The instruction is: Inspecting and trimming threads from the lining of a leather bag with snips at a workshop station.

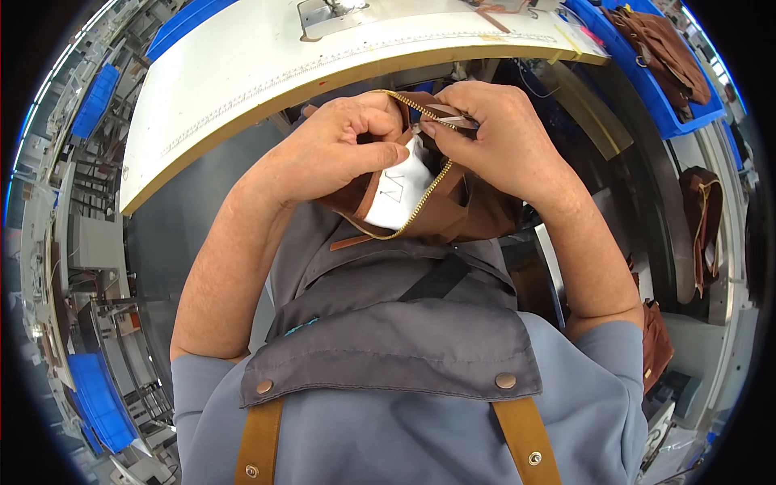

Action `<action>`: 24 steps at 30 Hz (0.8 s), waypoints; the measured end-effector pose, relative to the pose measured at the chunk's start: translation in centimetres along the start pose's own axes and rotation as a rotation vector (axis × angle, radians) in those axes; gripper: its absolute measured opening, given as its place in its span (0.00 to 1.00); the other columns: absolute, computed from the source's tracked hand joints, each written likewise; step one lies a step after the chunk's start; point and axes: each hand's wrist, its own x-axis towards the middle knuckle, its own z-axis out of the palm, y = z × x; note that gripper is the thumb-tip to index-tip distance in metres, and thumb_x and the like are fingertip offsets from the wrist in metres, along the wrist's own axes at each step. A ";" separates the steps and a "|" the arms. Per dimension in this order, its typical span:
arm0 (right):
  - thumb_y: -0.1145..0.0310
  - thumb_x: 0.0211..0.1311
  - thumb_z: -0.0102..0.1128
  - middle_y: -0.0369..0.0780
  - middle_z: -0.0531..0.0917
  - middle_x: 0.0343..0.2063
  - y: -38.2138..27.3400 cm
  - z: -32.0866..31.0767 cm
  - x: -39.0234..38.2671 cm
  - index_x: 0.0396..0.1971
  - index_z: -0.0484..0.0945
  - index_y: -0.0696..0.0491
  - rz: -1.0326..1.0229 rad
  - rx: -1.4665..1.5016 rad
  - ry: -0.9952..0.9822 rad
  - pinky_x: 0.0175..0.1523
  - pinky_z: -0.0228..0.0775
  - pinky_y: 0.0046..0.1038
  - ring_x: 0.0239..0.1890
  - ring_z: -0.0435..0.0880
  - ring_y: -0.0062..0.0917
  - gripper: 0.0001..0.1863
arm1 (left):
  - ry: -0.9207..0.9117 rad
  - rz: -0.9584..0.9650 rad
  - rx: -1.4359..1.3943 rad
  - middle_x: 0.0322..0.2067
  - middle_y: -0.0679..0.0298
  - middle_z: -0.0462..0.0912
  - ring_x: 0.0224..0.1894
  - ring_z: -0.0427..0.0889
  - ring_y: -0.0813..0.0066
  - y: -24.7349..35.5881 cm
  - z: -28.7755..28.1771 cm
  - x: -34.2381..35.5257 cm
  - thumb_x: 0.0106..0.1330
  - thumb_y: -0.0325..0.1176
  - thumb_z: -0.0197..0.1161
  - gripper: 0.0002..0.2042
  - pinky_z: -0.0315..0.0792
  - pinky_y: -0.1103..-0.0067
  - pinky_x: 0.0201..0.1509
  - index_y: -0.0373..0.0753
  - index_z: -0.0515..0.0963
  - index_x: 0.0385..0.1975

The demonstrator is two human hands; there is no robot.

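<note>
Fingers (385, 155) of the left hand (327, 153) and right hand (505, 133) grasp the brown bag (485, 214) by its opening; beyond the bag lies the surface (242, 65).

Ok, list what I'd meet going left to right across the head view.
Lower-left blue plastic bin, left hand, white material inside the gold-zippered brown bag, right hand, brown zippered item at far right.

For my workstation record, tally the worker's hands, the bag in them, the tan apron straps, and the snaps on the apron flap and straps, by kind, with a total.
Bare hands: 2 (left hand, right hand)
Brown bag: 1
Tan straps: 2
Bronze snaps: 2
Silver snaps: 2
Total: 9
</note>
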 end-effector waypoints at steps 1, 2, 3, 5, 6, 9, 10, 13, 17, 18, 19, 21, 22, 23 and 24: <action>0.65 0.58 0.67 0.46 0.82 0.21 0.0 0.1 0.1 0.29 0.82 0.59 0.046 0.100 -0.047 0.33 0.71 0.38 0.26 0.81 0.41 0.11 | 0.023 0.018 -0.023 0.32 0.69 0.70 0.37 0.69 0.78 -0.3 0.1 -0.4 0.65 0.30 0.66 0.11 0.63 0.80 0.44 0.34 0.74 0.22; 0.64 0.59 0.68 0.45 0.81 0.20 0.1 0.4 0.2 0.30 0.83 0.59 0.092 0.198 -0.095 0.32 0.70 0.36 0.23 0.80 0.39 0.12 | 0.046 0.037 -0.047 0.32 0.69 0.70 0.38 0.69 0.78 -0.6 0.2 -0.8 0.65 0.30 0.65 0.11 0.63 0.80 0.45 0.34 0.74 0.22; 0.64 0.61 0.68 0.44 0.82 0.19 0.4 0.6 0.2 0.31 0.83 0.59 0.189 0.338 -0.184 0.30 0.70 0.32 0.20 0.78 0.31 0.12 | 0.074 0.014 0.041 0.31 0.68 0.72 0.37 0.70 0.79 -0.8 0.3 -1.1 0.64 0.31 0.66 0.11 0.64 0.80 0.44 0.34 0.75 0.22; 0.65 0.61 0.68 0.43 0.82 0.19 0.7 1.2 0.5 0.31 0.83 0.59 0.166 0.409 -0.250 0.30 0.70 0.31 0.20 0.78 0.28 0.11 | 0.144 0.007 0.081 0.29 0.66 0.73 0.33 0.71 0.77 -1.2 1.0 -1.6 0.61 0.31 0.68 0.12 0.66 0.79 0.40 0.33 0.75 0.21; 0.66 0.61 0.69 0.43 0.81 0.19 0.7 1.5 0.7 0.31 0.83 0.59 0.137 0.474 -0.309 0.30 0.69 0.29 0.20 0.77 0.25 0.10 | 0.215 0.009 0.128 0.27 0.65 0.75 0.28 0.73 0.76 -1.3 1.4 -1.7 0.58 0.32 0.70 0.12 0.67 0.78 0.36 0.32 0.76 0.20; 0.64 0.61 0.71 0.42 0.81 0.19 1.1 2.7 1.0 0.31 0.83 0.60 0.143 0.513 -0.326 0.30 0.69 0.29 0.21 0.78 0.25 0.13 | 0.260 -0.107 0.350 0.17 0.65 0.73 0.21 0.72 0.70 -0.7 1.9 -1.9 0.57 0.41 0.71 0.18 0.68 0.74 0.34 0.34 0.74 0.16; 0.62 0.61 0.72 0.42 0.81 0.20 1.4 3.1 1.2 0.31 0.82 0.60 0.087 0.475 -0.294 0.30 0.69 0.29 0.22 0.78 0.26 0.15 | 0.256 -0.188 0.491 0.14 0.66 0.71 0.20 0.72 0.69 -0.5 1.9 -1.9 0.57 0.43 0.70 0.20 0.68 0.73 0.34 0.35 0.73 0.14; 0.58 0.61 0.73 0.41 0.79 0.20 1.6 3.8 1.5 0.29 0.81 0.59 0.032 0.442 -0.246 0.31 0.68 0.31 0.24 0.77 0.27 0.18 | 0.277 -0.170 0.447 0.11 0.66 0.70 0.18 0.69 0.68 -1.8 1.8 -1.9 0.59 0.45 0.68 0.21 0.67 0.72 0.40 0.37 0.73 0.13; 0.55 0.59 0.74 0.41 0.76 0.20 1.8 3.9 1.9 0.28 0.80 0.58 0.069 0.440 -0.360 0.32 0.68 0.31 0.25 0.75 0.28 0.20 | 0.324 -0.166 0.283 0.11 0.66 0.69 0.19 0.67 0.70 -2.9 1.8 -2.1 0.60 0.42 0.67 0.19 0.62 0.69 0.48 0.38 0.72 0.13; 0.55 0.58 0.75 0.40 0.76 0.20 2.0 4.2 2.0 0.29 0.80 0.58 0.025 0.379 -0.318 0.33 0.67 0.30 0.25 0.75 0.28 0.20 | 0.324 -0.171 0.281 0.11 0.66 0.69 0.19 0.67 0.70 -3.1 2.1 -2.0 0.60 0.42 0.67 0.19 0.62 0.69 0.48 0.38 0.72 0.13; 0.56 0.57 0.76 0.40 0.75 0.20 2.1 4.5 2.2 0.29 0.80 0.58 -0.019 0.317 -0.274 0.33 0.67 0.30 0.25 0.75 0.27 0.20 | 0.382 -0.136 0.299 0.11 0.65 0.67 0.18 0.65 0.76 -3.3 2.3 -1.9 0.59 0.36 0.67 0.18 0.59 0.72 0.35 0.36 0.69 0.13; 0.57 0.57 0.76 0.40 0.76 0.21 2.7 4.8 2.7 0.29 0.79 0.58 -0.015 0.419 -0.300 0.33 0.67 0.29 0.26 0.74 0.25 0.20 | 0.438 -0.100 0.314 0.12 0.65 0.65 0.17 0.63 0.82 -3.5 2.2 -1.8 0.58 0.30 0.68 0.17 0.56 0.75 0.22 0.33 0.66 0.14; 0.58 0.56 0.77 0.40 0.76 0.21 2.9 4.9 2.8 0.29 0.79 0.58 -0.012 0.517 -0.322 0.33 0.67 0.29 0.26 0.74 0.23 0.19 | 0.431 -0.066 0.325 0.12 0.64 0.65 0.17 0.62 0.81 -3.5 2.0 -1.8 0.57 0.29 0.67 0.17 0.56 0.75 0.22 0.33 0.65 0.14; 0.63 0.58 0.76 0.39 0.77 0.21 2.7 4.6 3.1 0.31 0.79 0.58 0.027 0.519 -0.360 0.33 0.67 0.28 0.26 0.72 0.21 0.16 | 0.424 -0.031 0.337 0.12 0.64 0.65 0.17 0.62 0.81 -3.4 1.8 -1.9 0.57 0.29 0.66 0.16 0.56 0.75 0.22 0.34 0.65 0.14; 0.63 0.58 0.76 0.39 0.77 0.21 2.4 4.3 3.4 0.31 0.79 0.58 0.023 0.519 -0.362 0.33 0.67 0.28 0.26 0.72 0.21 0.16 | 0.428 -0.031 0.339 0.12 0.64 0.65 0.17 0.62 0.81 -3.2 1.5 -1.9 0.57 0.29 0.66 0.16 0.56 0.75 0.22 0.34 0.65 0.14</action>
